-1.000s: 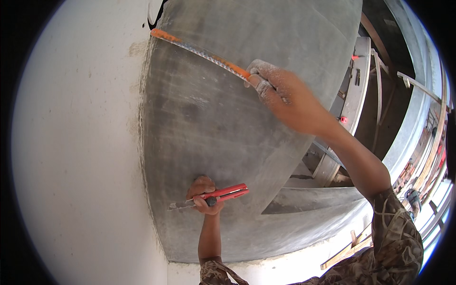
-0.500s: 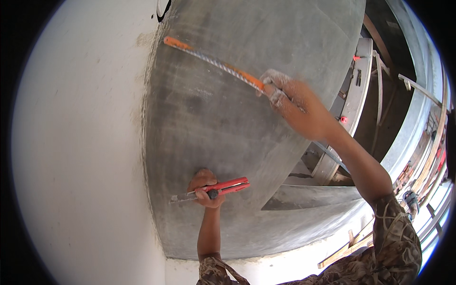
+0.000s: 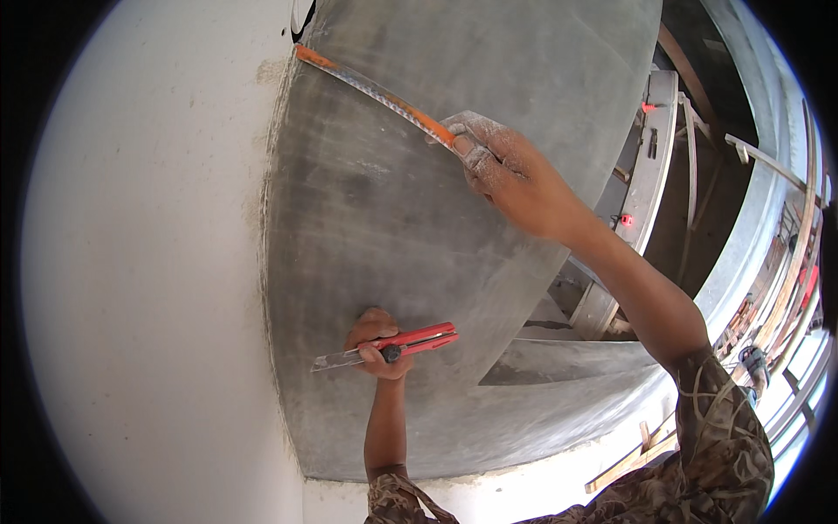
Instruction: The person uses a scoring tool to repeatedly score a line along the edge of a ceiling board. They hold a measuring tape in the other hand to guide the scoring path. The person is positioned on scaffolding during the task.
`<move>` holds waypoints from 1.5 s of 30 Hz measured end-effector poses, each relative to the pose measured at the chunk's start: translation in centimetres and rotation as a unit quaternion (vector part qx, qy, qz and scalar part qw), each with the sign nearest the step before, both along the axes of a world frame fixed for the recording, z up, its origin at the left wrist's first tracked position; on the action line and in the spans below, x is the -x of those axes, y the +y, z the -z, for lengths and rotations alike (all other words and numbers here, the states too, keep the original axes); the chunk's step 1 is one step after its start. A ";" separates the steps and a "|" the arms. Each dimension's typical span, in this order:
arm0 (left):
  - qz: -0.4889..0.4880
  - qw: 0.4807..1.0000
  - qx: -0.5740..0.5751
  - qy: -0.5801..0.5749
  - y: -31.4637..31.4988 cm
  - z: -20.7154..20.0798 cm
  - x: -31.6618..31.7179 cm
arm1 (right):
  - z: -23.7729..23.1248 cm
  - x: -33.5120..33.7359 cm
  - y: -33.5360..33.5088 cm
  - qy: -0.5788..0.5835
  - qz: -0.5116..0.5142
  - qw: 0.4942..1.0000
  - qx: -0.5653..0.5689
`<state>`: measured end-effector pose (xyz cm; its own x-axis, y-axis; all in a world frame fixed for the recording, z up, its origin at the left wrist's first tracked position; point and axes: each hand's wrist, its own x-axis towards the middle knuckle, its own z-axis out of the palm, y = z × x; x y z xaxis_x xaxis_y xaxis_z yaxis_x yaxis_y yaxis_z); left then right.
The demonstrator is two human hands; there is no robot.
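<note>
My right hand (image 3: pixel 497 166), dusted with white powder, pinches the near end of a long, narrow orange hacksaw blade (image 3: pixel 375 92). The blade's edge is coated in white dust, and its far tip meets the seam between the white wall (image 3: pixel 148 262) and the grey concrete surface (image 3: pixel 393 227). Lower down, my left hand (image 3: pixel 375 341) is closed around a red snap-off utility knife (image 3: pixel 428 336). The knife's dusty metal blade extends leftward, toward the wall; a black knob shows on its side.
At right, a white ledge (image 3: pixel 659 148) carries small red items beside a dark opening. Wooden poles (image 3: pixel 790 253) and a sandalled foot (image 3: pixel 753 365) show at the far right. A black loop (image 3: pixel 301 19) sits at the top of the seam.
My right hand has moved up and left with the hacksaw blade, bringing its tip to the seam. My left hand and the utility knife stay almost where they were.
</note>
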<state>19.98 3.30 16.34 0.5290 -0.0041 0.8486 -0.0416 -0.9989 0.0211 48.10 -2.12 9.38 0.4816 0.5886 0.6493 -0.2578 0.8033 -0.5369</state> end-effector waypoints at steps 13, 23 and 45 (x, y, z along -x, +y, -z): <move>-0.042 0.999 -0.025 0.025 -0.1 -0.4 0.4 | 0.4 -1.5 -1.6 -0.007 0.056 0.998 -0.002; -0.061 0.996 -0.034 0.049 -1.1 -1.0 0.3 | 0.2 -3.4 -0.9 -0.045 0.000 0.999 -0.013; -0.072 0.994 -0.067 0.049 -1.1 -0.8 0.1 | -10.1 -2.7 1.9 0.039 -0.142 0.984 -0.101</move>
